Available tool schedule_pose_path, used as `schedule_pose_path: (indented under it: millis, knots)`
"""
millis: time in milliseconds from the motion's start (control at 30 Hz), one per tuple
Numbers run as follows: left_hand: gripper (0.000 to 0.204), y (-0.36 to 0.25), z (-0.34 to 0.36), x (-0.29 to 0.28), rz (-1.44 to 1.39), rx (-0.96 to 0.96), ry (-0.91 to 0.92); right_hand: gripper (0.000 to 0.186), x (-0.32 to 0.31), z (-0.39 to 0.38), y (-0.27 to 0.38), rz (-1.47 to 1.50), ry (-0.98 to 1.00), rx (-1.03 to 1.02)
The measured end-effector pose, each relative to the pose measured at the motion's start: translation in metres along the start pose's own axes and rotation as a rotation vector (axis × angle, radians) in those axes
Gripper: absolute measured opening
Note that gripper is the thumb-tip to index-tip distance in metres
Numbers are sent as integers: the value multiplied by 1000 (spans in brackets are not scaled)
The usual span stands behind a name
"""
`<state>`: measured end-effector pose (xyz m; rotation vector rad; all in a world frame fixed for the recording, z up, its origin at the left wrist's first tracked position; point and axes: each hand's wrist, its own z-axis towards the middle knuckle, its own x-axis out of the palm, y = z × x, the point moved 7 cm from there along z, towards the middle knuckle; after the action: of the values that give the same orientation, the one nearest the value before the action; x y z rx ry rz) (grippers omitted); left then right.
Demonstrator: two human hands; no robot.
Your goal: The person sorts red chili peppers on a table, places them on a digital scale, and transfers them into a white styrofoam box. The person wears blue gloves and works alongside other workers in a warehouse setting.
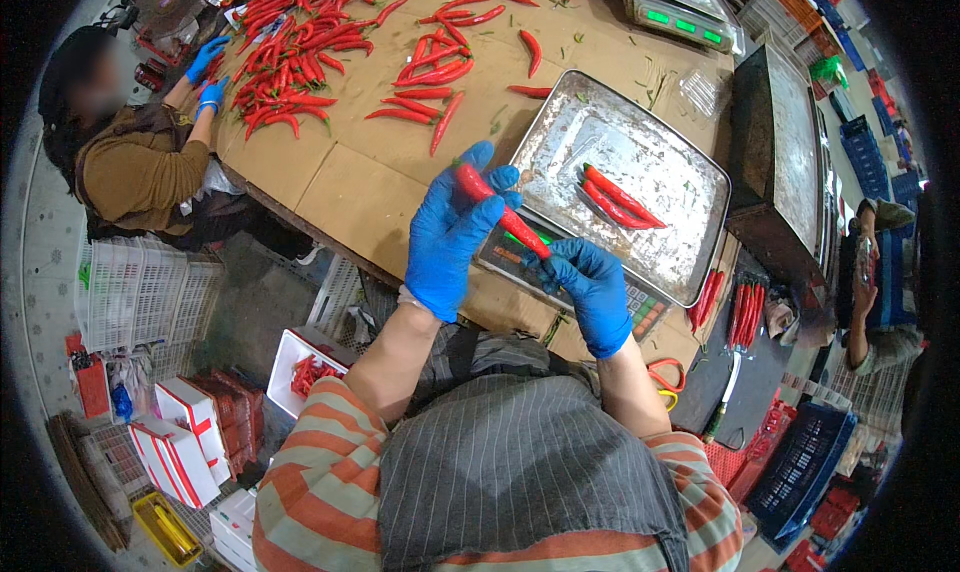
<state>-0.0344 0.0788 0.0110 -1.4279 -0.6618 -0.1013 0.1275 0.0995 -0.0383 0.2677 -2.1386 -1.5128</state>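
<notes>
A long red chili pepper [522, 234] is held at a slant over the table's near edge. My left hand [440, 242], in a blue glove, is closed round its thick upper end. At the lower end, the gloved fingers of my right hand [592, 290] pinch the narrow tip. Just beyond my right hand lies a worn metal tray [685, 247] with a few red chilies [622, 200] on it. The tray rests on a scale [645, 317], whose keypad shows partly below the rim.
Loose chilies [290, 62] heap across the cardboard-covered table [330, 177]. A co-worker in blue gloves [140, 172] stands at the left. Another scale [680, 12] and a dark metal box [780, 162] stand right. Scissors [668, 377] and a knife [725, 392] lie near my right forearm.
</notes>
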Motion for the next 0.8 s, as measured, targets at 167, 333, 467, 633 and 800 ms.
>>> schedule_pose_path:
  millis: [167,333,467,633,800]
  knots:
    - [44,0,-1,-2,-46,-78,6,26,10,-6,-8,184,203,73]
    - [32,18,4,-22,-36,-184,-171,31,20,-8,5,290,295,65]
    - [29,20,5,-21,37,-155,-181,29,5,6,-5,110,303,18]
    - [28,18,3,-8,196,-76,-172,23,1,9,4,-77,120,77]
    - [30,18,4,0,268,14,-133,20,-4,9,5,-210,173,14]
